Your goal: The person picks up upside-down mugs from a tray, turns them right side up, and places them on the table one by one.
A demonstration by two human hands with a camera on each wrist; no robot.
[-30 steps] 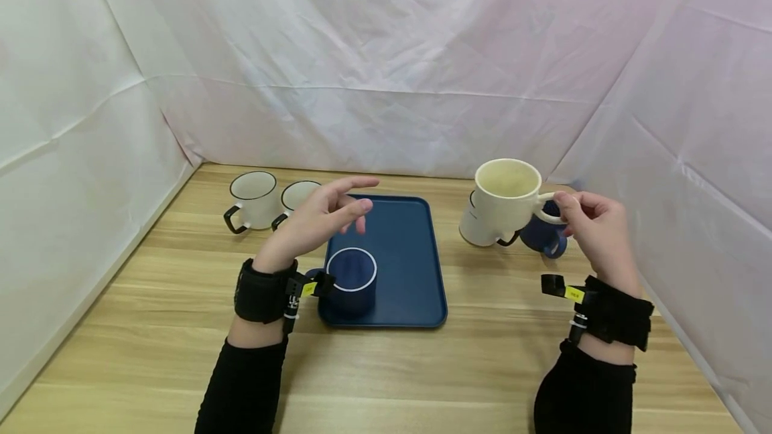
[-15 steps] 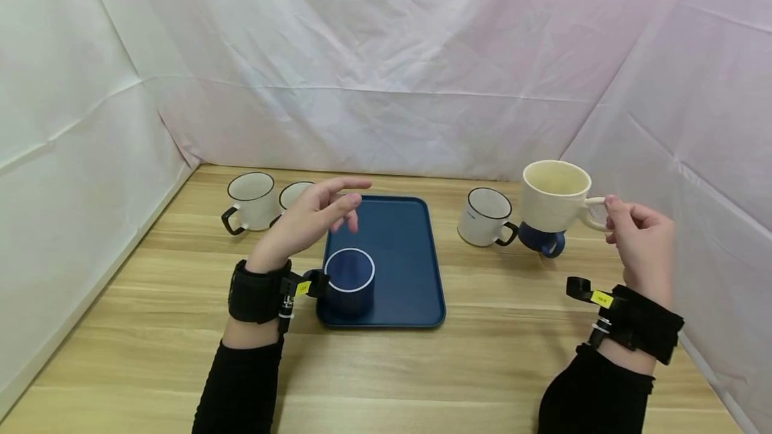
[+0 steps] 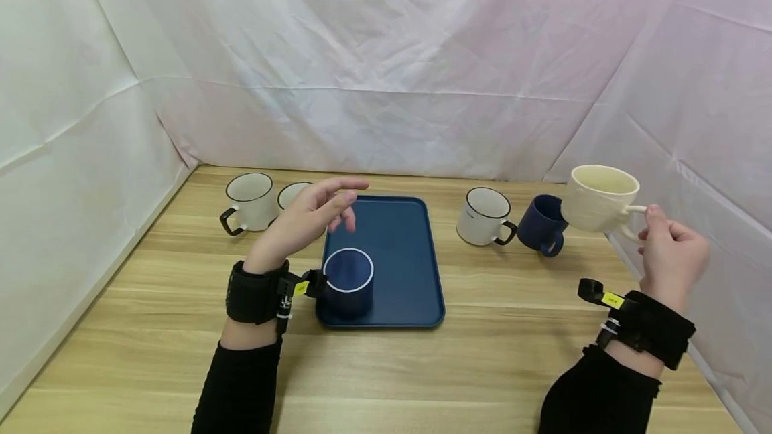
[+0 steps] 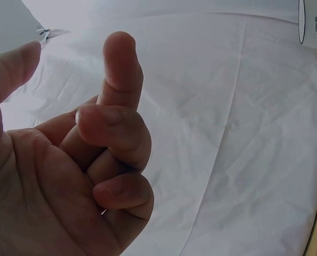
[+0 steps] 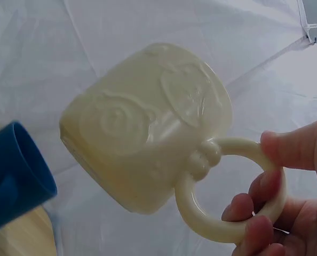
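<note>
Head view: right grip (image 3: 672, 256) pinching cream mug (image 3: 600, 198) has swung right; left grip (image 3: 307, 220) hovers slack.

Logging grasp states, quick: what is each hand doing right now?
Left hand: open, holding nothing, raised above the blue tray.
Right hand: pinching the handle of the cream mug, held off the table.

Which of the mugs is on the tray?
The dark blue mug with the white rim, at the near left corner of the blue tray. Every other mug stands on the table or, like the cream mug, is in the right hand.
</note>
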